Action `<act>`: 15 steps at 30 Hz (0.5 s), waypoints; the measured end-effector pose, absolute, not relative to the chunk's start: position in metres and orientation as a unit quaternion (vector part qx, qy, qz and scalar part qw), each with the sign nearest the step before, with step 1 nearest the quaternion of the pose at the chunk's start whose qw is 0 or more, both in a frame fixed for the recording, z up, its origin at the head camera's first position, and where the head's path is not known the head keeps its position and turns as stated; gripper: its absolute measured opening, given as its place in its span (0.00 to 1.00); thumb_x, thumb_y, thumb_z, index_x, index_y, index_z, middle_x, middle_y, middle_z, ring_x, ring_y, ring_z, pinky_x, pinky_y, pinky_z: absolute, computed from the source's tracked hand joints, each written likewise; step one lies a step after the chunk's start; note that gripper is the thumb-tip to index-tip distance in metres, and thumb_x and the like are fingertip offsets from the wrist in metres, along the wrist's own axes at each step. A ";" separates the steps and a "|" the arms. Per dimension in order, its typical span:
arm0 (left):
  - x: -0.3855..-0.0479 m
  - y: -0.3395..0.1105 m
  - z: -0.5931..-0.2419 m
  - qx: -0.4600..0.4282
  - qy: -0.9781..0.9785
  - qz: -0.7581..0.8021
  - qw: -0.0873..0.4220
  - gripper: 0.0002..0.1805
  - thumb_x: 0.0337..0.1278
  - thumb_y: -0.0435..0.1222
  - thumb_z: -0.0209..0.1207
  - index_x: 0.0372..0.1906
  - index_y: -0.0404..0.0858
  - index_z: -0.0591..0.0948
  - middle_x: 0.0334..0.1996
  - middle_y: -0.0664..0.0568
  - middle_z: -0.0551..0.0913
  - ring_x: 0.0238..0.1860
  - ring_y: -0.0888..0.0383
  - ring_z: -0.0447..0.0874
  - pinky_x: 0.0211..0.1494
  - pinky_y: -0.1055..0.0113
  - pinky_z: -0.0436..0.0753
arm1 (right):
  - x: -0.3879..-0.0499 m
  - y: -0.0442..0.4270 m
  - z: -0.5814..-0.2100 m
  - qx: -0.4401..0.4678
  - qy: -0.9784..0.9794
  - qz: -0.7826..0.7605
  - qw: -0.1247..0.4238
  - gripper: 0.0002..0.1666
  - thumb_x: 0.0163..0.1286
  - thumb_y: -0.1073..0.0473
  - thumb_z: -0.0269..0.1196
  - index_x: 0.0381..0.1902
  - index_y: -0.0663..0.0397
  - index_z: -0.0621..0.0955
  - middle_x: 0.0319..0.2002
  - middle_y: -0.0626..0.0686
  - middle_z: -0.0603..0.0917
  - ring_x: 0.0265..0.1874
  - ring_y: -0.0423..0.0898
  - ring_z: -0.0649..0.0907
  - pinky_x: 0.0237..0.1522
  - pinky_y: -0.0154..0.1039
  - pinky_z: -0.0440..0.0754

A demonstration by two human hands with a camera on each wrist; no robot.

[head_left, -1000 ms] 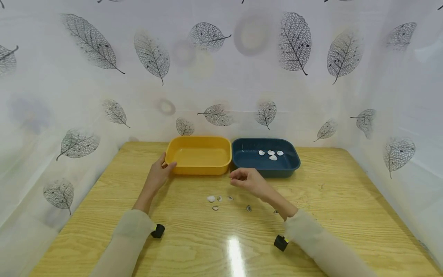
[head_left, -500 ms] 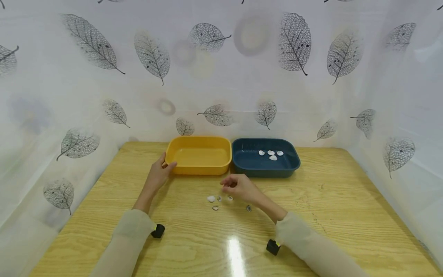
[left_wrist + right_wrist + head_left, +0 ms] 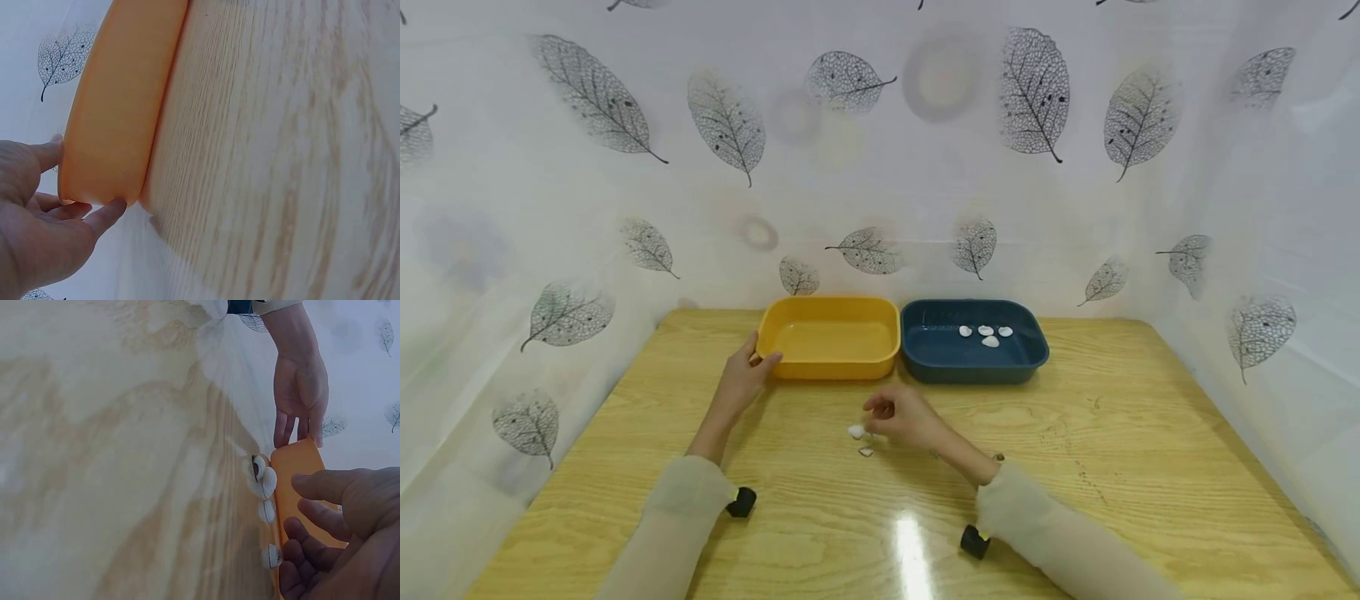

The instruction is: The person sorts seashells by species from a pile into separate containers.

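**Right hand (image 3: 910, 415) near the shells (image 3: 856, 432), left hand (image 3: 743, 379) at the yellow tray (image 3: 835, 337)**

We see that the left hand is grasping the yellow tray by its left end, with the thumb on the front side and other fingers around the corner. The right hand is released: its fingers are loosely bent, and the thumb stands apart from them. It is just beside the shells, which lie on the wooden table (image 3: 805, 533) in front of the yellow tray. Whether a fingertip touches one of them, we cannot tell. In the right wrist view we count four of these shells, and one has a dark inside.

Directly beside the yellow tray, on its right, stands a blue tray (image 3: 947, 348); four white shells (image 3: 990, 342) lie in it. Behind the table hangs a pale curtain (image 3: 917, 183) with printed leaves.
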State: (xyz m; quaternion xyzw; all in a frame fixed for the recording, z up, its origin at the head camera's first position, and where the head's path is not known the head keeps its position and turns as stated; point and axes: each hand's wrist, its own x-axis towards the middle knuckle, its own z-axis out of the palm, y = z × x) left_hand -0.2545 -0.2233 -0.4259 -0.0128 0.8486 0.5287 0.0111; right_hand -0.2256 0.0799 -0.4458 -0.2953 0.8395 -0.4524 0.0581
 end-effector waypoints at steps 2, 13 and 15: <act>-0.254 -0.223 -0.426 -0.013 0.850 0.526 0.011 0.43 0.81 0.41 0.52 0.82 0.31 0.40 0.81 0.34 0.44 0.78 0.35 0.55 0.74 0.46 0.68 | -0.225 0.078 -0.448 -0.299 0.843 -0.444 0.056 0.12 0.62 0.68 0.73 0.42 0.70 0.86 0.32 0.53 0.85 0.32 0.38 0.80 0.36 0.30 0.80; -0.253 -0.224 -0.426 -0.009 0.849 0.529 0.007 0.43 0.82 0.41 0.52 0.82 0.31 0.40 0.81 0.33 0.45 0.78 0.35 0.55 0.75 0.48 0.67 | -0.219 0.070 -0.446 -0.292 0.880 -0.372 0.037 0.16 0.56 0.61 0.78 0.41 0.62 0.89 0.34 0.51 0.86 0.34 0.45 0.81 0.38 0.32 0.79; -0.253 -0.224 -0.426 -0.010 0.848 0.530 0.009 0.43 0.82 0.41 0.52 0.82 0.31 0.40 0.81 0.33 0.45 0.78 0.35 0.55 0.75 0.47 0.68 | -0.219 0.068 -0.446 -0.291 0.888 -0.355 0.027 0.16 0.55 0.59 0.79 0.40 0.58 0.90 0.33 0.50 0.86 0.34 0.44 0.80 0.37 0.33 0.78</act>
